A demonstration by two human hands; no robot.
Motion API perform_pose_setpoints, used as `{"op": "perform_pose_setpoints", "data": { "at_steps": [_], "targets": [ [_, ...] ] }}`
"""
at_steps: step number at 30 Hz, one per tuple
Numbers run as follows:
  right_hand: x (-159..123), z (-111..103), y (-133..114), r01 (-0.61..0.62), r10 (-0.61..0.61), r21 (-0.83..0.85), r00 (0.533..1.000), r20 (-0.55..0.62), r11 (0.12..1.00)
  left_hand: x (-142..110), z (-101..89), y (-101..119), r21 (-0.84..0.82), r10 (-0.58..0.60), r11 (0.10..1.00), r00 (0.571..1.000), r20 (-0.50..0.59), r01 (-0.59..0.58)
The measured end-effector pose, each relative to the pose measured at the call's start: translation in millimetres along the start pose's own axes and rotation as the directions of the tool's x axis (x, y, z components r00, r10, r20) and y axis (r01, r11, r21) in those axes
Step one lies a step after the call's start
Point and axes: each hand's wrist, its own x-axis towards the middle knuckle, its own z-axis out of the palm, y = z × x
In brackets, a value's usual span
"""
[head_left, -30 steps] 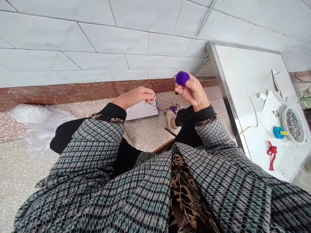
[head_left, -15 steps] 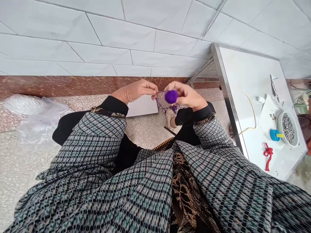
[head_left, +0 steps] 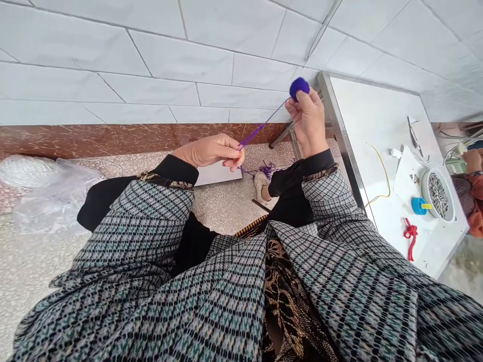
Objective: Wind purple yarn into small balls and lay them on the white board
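A small purple ball of yarn (head_left: pixel 299 87) is gripped in the fingers of my right hand (head_left: pixel 310 114), raised in front of the tiled wall. From the ball a taut purple yarn strand (head_left: pixel 264 124) slants down to my left hand (head_left: pixel 217 152), which pinches it between thumb and fingers. Below my left hand the strand runs on toward a loose purple yarn tangle (head_left: pixel 267 169) on the floor, beside a white shoe (head_left: pixel 261 186).
To the right stands a white table (head_left: pixel 377 115) with a metal edge. It bears a bowl of small metal pieces (head_left: pixel 438 195), a blue cap (head_left: pixel 418 205), a red cord (head_left: pixel 410 236) and a yellow cord (head_left: pixel 387 173). A plastic bag (head_left: pixel 56 201) lies at left. Another person's arm (head_left: pixel 472 162) shows far right.
My right hand has moved up and to the right with the yarn ball, away from my left hand. The strand between them is now longer and taut. My left hand has barely moved.
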Motion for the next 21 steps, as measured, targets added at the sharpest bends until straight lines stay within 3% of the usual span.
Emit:
{"op": "perform_pose_setpoints", "data": {
  "at_steps": [3, 6, 10, 13, 16, 18, 19, 21],
  "targets": [
    [1, -4, -1, -0.135, 0.151, 0.202, 0.986, -0.066, 0.970, -6, 2.3, 2, -0.018, -0.056, 0.998, 0.996, -0.062, 0.055],
    [-9, 0, -26, -0.052, 0.077, 0.368, 0.996, -0.055, 0.929, -5, 5.1, -3, -0.027, -0.077, 0.997, 0.963, -0.256, 0.073],
    [-21, 7, -72, 0.132, -0.073, 0.436, 0.986, -0.151, 0.890, -1, 1.6, -9, -0.112, 0.004, 0.990, 0.808, -0.589, -0.086],
    [-23, 4, -103, 0.187, -0.057, 0.502, 0.963, -0.264, 0.844, -4, -7.6, -11, -0.150, -0.008, 0.979, 0.712, -0.702, -0.136],
    [-23, -9, -134, 0.285, 0.011, 0.704, 0.923, -0.384, 0.651, -7, -16.9, -17, -0.169, -0.138, 0.986, 0.607, -0.783, 0.006],
    [-23, -19, -148, 0.318, 0.020, 0.766, 0.918, -0.396, 0.559, -8, -21.1, -24, -0.176, -0.210, 0.978, 0.553, -0.807, 0.114],
    [-23, -21, -151, 0.322, -0.003, 0.758, 0.921, -0.389, 0.567, -8, -22.5, -29, -0.152, -0.223, 0.973, 0.532, -0.817, 0.175],
    [-26, -21, -148, 0.329, -0.106, 0.669, 0.930, -0.352, 0.666, -7, -24.2, -37, -0.068, -0.214, 0.954, 0.504, -0.837, 0.291]
  ]
}}
